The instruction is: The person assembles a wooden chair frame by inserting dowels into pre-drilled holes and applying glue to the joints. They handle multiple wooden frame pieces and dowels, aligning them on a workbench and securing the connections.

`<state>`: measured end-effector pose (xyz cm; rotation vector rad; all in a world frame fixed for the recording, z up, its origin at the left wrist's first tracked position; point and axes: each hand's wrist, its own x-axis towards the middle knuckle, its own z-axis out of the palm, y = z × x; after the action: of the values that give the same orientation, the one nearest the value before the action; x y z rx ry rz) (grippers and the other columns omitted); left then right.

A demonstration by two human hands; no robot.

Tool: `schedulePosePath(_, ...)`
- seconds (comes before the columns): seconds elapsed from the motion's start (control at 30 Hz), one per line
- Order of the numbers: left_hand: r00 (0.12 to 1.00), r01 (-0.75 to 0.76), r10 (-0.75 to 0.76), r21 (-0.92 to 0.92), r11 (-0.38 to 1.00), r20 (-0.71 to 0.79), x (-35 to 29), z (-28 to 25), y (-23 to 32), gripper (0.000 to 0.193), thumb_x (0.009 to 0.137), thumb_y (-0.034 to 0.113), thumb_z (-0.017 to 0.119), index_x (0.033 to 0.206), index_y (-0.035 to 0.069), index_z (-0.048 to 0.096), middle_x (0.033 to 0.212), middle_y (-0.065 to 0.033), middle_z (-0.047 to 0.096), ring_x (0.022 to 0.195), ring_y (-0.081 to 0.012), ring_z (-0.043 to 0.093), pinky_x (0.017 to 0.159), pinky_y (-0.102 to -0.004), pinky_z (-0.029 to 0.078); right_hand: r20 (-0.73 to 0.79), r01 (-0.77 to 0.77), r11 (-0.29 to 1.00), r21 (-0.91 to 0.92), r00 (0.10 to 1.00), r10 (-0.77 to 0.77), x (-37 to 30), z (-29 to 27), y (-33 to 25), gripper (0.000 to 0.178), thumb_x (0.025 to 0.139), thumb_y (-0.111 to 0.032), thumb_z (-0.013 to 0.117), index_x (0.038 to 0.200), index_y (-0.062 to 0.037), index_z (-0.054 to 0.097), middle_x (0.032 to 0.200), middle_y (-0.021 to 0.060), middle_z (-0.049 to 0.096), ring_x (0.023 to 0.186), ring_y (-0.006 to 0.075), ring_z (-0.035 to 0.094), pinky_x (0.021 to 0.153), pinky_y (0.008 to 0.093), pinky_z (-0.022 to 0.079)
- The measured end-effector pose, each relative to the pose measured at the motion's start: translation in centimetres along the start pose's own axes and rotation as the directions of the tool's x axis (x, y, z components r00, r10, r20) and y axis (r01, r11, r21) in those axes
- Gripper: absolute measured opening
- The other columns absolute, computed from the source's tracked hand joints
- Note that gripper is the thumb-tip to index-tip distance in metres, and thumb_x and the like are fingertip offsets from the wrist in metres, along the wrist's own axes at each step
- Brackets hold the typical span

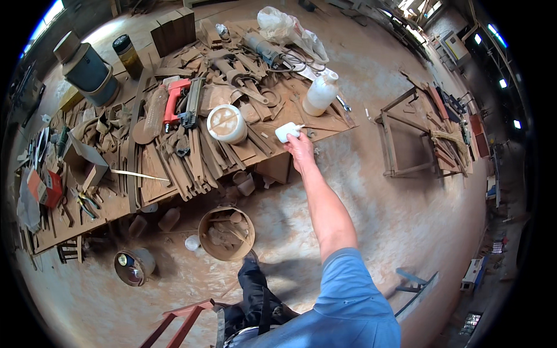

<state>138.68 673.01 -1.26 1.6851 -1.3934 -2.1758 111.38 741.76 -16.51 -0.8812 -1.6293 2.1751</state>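
My right hand [301, 149] reaches out over the front edge of the workbench, fingers closed round a small white squeeze bottle [285, 132]. Its thin nozzle points to the right; it looks like a glue bottle. Just beyond stands a larger whitish plastic bottle [321, 94], upright near the bench's right corner. To the left of the hand is a round white tub [227, 124] with a stick lying across its top. A wrench [344, 104] lies by the larger bottle. My left hand is out of the picture.
Wood strips and offcuts [197, 156] cover much of the bench, with a red nail gun [177, 100] and a power tool [262, 51] among them. Below stand a bucket of scraps [253, 232] and a smaller bucket [149, 262]. A wooden frame [390, 145] stands at right.
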Motion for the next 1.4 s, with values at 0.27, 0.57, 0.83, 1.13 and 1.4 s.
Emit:
schedulePosePath(0.27, 0.998, -0.008, 0.011, -0.052, 0.999, 0.059, 1.1, -6.7, -0.3, 0.051, 0.081, 0.041, 0.071, 0.108, 0.0, 0.058, 0.086, -0.0137, 0.063, 0.079, -0.0299, 0.063, 0.07, -0.0406, 0.052, 0.152, -0.176, 0.89, 0.421, 0.981, 0.121, -8.3, -0.5, -4.1, 0.042, 0.096, -0.018, 0.058, 0.134, -0.0137, 0.04, 0.123, 0.0167, 0.056, 0.103, 0.0386, 0.063, 0.083, 0.0503, 0.054)
schedulePosePath(0.57, 0.992, -0.032, 0.049, -0.142, 0.989, 0.113, 1.6, -18.4, 1.7, 0.053, 0.081, 0.041, 0.071, 0.11, -0.001, 0.057, 0.088, -0.0139, 0.063, 0.08, -0.0298, 0.063, 0.071, -0.0404, 0.052, 0.216, 0.085, 0.978, 0.192, 0.968, -0.127, -26.1, 4.4, -13.7, 0.029, 0.096, -0.017, 0.058, 0.124, -0.0118, 0.051, 0.102, 0.0083, 0.066, 0.08, 0.0208, 0.065, 0.059, 0.032, 0.051)
schedulePosePath(0.83, 0.981, -0.17, 0.191, -0.323, 0.931, 0.032, 0.4, -34.4, 4.6, 0.054, 0.081, 0.041, 0.071, 0.111, -0.001, 0.057, 0.09, -0.014, 0.063, 0.081, -0.0298, 0.063, 0.071, -0.0403, 0.052, 0.537, 0.219, 0.976, 0.011, 0.822, -0.19, -46.1, 22.0, -23.5, 0.029, 0.096, -0.017, 0.059, 0.122, -0.0045, 0.053, 0.103, 0.0116, 0.067, 0.084, 0.023, 0.07, 0.062, 0.0341, 0.061)
schedulePosePath(1.13, 0.905, -0.415, 0.403, -0.501, 0.759, -0.139, 1.2, -49.7, 6.5, 0.034, 0.085, 0.037, 0.067, 0.101, 0.008, 0.057, 0.085, -0.0046, 0.061, 0.076, -0.0199, 0.061, 0.066, -0.0337, 0.051, 0.849, 0.37, 0.925, -0.08, 0.512, -0.132, -64.7, 45.0, -24.7, 0.034, 0.095, -0.024, 0.064, 0.12, -0.0033, 0.055, 0.095, 0.01, 0.066, 0.078, 0.0201, 0.071, 0.058, 0.0308, 0.061)
schedulePosePath(1.4, 0.946, -0.298, 0.288, -0.76, 0.577, -0.151, 7.5, -55.6, 12.5, 0.008, 0.09, 0.023, 0.067, 0.093, 0.018, 0.062, 0.086, 0.006, 0.063, 0.085, -0.0104, 0.059, 0.079, -0.0334, 0.049, 0.991, 0.321, 0.94, -0.116, 0.098, 0.088, -76.0, 63.0, -13.5, 0.037, 0.094, -0.015, 0.062, 0.126, -0.0013, 0.052, 0.106, 0.0097, 0.065, 0.074, 0.0168, 0.067, 0.055, 0.0268, 0.056)
